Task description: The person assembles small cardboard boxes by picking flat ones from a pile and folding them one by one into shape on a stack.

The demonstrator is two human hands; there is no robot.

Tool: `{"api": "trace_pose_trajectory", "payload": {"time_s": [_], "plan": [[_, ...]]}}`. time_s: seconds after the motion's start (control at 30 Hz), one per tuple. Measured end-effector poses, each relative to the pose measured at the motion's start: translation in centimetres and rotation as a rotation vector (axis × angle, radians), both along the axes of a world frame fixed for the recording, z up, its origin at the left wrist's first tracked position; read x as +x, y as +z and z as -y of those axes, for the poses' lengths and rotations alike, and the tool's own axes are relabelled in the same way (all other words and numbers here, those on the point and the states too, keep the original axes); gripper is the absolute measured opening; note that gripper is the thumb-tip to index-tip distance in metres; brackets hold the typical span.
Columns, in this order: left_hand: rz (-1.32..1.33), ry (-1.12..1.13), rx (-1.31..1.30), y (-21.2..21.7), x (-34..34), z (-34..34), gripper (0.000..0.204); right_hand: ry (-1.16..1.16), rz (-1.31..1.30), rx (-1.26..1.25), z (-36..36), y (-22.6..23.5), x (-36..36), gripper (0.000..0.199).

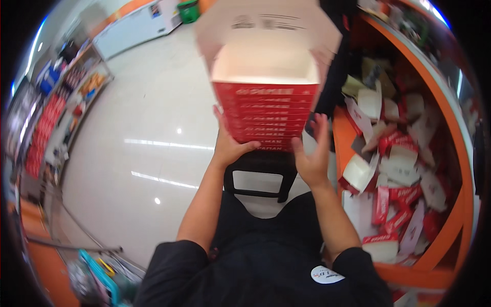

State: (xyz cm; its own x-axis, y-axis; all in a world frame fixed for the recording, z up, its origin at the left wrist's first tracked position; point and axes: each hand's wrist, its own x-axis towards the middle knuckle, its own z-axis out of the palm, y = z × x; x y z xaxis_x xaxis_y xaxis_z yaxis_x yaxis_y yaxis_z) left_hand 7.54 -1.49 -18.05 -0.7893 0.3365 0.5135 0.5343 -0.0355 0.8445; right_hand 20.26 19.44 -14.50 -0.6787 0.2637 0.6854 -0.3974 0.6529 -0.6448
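so the stack of nested red boxes [266,115] looks to be sitting on the black stool [262,162]. over the stool's left side the left hand [230,148] is grasping the stack's lower corner, thumb across the front, while over its right side the right hand [313,162] is splayed loose beside the stack. more boxes [401,171] are piled in the orange cubby [409,275] right of the stool.

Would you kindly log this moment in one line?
left hand: against red box stack, lower left | right hand: at its lower right | black stool: below stack | orange shelf: jumbled boxes
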Motion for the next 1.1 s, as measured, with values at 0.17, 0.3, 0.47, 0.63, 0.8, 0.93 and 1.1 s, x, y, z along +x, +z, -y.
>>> {"api": "trace_pose_trajectory", "payload": {"time_s": [0.17,0.3,0.47,0.63,0.8,0.93,1.1], "plan": [[0.015,-0.044,-0.043,0.9,0.4,-0.8,0.158,-0.003,-0.465,0.546,2.7,8.3,1.4,0.057],[0.061,-0.1,-0.08,0.1,-0.1,0.4,0.155,-0.074,-0.407,0.858,5.5,16.0,-1.1,0.048],[0.142,-0.155,-0.138,0.5,-0.7,1.1,0.152,0.075,0.224,0.919,4.8,20.8,-4.4,0.044],[0.216,-0.205,-0.089,0.8,-1.1,1.5,0.144,0.263,0.577,0.746,3.1,21.4,-5.8,0.029],[0.2,-0.137,-0.084,0.1,-1.3,1.7,0.149,0.361,0.563,0.636,1.9,20.1,-6.1,0.027],[0.161,-0.086,-0.153,0.0,-1.4,1.7,0.151,0.42,0.534,0.599,1.1,20.0,-6.1,0.026],[0.139,-0.14,-0.109,-1.0,-1.8,0.7,0.134,0.378,0.382,0.77,-0.1,20.0,-5.9,0.025]]}}
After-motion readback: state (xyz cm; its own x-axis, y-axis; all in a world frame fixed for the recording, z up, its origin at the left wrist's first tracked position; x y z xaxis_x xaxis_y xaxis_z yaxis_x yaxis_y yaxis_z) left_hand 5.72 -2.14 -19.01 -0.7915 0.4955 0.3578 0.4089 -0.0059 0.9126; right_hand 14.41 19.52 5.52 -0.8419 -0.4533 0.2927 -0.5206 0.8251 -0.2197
